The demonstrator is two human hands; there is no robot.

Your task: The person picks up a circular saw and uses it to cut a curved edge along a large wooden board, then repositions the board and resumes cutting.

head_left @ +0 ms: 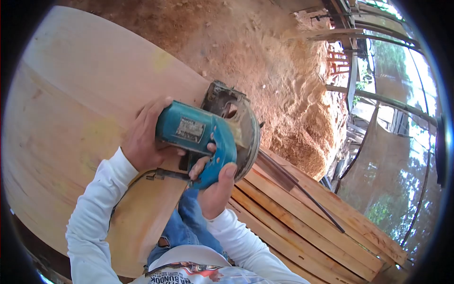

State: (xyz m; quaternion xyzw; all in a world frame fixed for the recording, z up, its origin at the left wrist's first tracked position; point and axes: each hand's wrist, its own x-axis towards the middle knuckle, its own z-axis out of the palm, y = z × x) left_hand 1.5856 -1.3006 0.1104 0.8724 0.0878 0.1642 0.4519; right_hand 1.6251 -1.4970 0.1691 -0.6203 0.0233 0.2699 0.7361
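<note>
A teal circular saw (189, 128) with a worn, dusty metal blade guard (243, 130) sits at the edge of a broad, pale wooden slab (90, 61). My left hand (146, 135) is wrapped round the end of its motor housing. With my right hand (215, 184) I grip the rear handle, fingers through the loop and thumb on top. A dark power cord (163, 174) runs from the handle back past my left forearm. The blade itself is hidden by the guard and body.
Several long boards (302, 217) lie stacked at my right, with a thin dark bar (321, 208) on top. Sawdust (293, 109) is heaped on the ground beyond the slab. Poles (383, 104) and mesh sheeting (378, 165) stand at the far right.
</note>
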